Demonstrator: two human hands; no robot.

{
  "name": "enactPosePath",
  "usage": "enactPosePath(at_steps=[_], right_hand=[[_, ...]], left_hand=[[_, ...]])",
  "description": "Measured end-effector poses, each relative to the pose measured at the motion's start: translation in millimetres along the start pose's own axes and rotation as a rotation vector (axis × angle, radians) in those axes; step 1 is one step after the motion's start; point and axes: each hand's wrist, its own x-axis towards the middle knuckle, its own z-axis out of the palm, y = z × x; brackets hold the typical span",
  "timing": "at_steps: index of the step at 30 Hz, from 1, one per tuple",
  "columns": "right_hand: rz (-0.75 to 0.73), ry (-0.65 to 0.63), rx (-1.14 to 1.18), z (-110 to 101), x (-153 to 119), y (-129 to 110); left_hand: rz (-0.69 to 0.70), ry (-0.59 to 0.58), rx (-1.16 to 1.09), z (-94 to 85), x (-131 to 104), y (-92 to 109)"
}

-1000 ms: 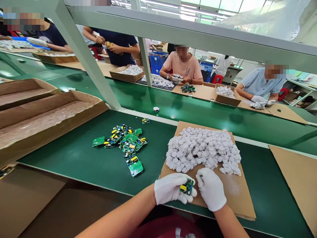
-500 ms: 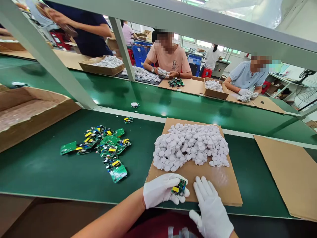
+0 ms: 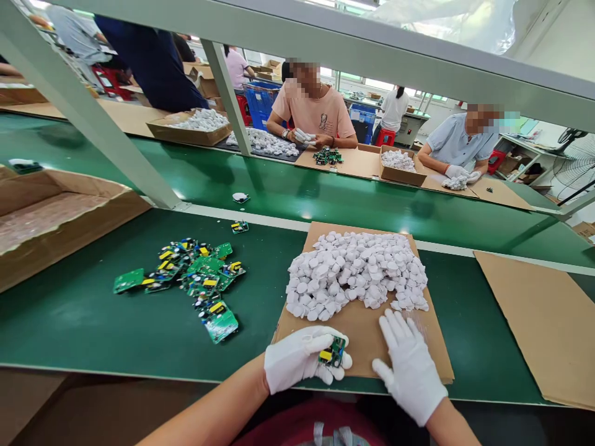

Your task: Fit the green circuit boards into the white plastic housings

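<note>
My left hand [image 3: 304,356], in a white glove, is closed on a small green circuit board [image 3: 331,352] with a yellow component facing up. My right hand [image 3: 411,359], gloved too, is open with its fingers stretched out over the cardboard sheet [image 3: 367,334]. Its fingertips are just short of a big heap of small white pieces [image 3: 356,269] lying on that sheet; whether they touch cannot be made out. To the left on the green bench lies a loose pile of similar circuit boards [image 3: 199,272], with a single board [image 3: 240,227] behind it.
A cardboard box [image 3: 69,229] stands at the left. Another cardboard sheet [image 3: 534,322] lies at the right. Beyond the bench, a green conveyor [image 3: 325,198] carries a white-topped board [image 3: 240,197]. A slanted metal post [image 3: 102,118] rises at the left. Co-workers sit opposite.
My right hand has moved forward and right, closer to the white heap. The left hand keeps hold of its board. The white-topped board on the conveyor has shifted left.
</note>
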Motion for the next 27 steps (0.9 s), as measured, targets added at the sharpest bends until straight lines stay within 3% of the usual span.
enactPosePath(at_steps=[4, 9, 12, 15, 18, 23, 27], right_hand=[[-0.154, -0.065, 0.086, -2.1, -4.8, -6.6], [0.04, 0.149, 0.148, -3.5, -8.3, 20.0], [0.184, 0.318, 0.19, 3.6, -12.2, 33.0], [0.283, 0.361, 0.108, 12.2, -11.0, 34.3], [0.296, 0.362, 0.195, 10.3, -5.6, 29.5], [0.44, 0.351, 0.763, -19.7, -0.2, 3.6], [0.301, 0.41, 0.718, -32.0, 3.9, -18.7]], left_hand=[[-0.008, 0.017, -0.009, 1.0, 1.8, -1.1], [-0.018, 0.153, -0.06, 5.5, 10.5, -2.0], [0.004, 0.148, -0.158, 10.6, 14.2, -2.4], [0.037, 0.132, -0.178, 19.3, 16.5, -3.2], [0.034, 0.163, -0.154, 27.8, 20.4, -6.1], [0.033, 0.23, -0.139, 32.3, 32.0, -14.3], [0.083, 0.146, -0.083, 33.7, 37.7, -16.3]])
